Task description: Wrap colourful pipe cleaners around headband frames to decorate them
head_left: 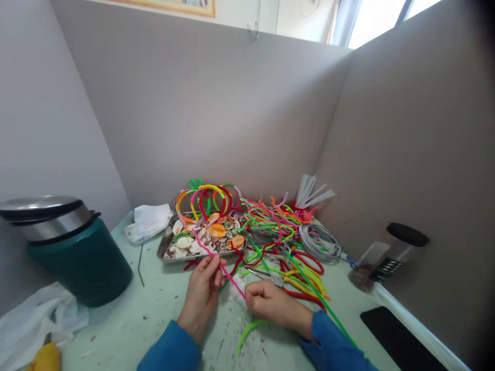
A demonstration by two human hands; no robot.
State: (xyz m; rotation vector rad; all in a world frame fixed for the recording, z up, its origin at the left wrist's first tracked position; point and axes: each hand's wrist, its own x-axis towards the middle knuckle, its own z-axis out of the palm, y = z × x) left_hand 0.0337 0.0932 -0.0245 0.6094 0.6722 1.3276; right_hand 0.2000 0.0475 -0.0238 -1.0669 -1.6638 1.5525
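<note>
A pink pipe cleaner [233, 281] stretches slantwise between my two hands. My left hand [204, 286] pinches it near its middle, and its upper part reaches over the edge of the metal tray [178, 260]. At its lower end my right hand [270, 304] closes round it, knuckles up. Long-nose pliers [266, 276] with yellow handles lie just behind my right hand, among red and green pipe cleaners. Below that hand, a short green pipe cleaner [247, 332] curves on the table.
Seashells [217, 230] fill the tray, with colourful pipe-cleaner hoops [201, 193] behind. A heap of pipe cleaners [274, 219] and a coil of grey wire [319, 242] lie to the right. At left stands a teal tumbler [81, 263]; at right, a clear bottle [390, 257].
</note>
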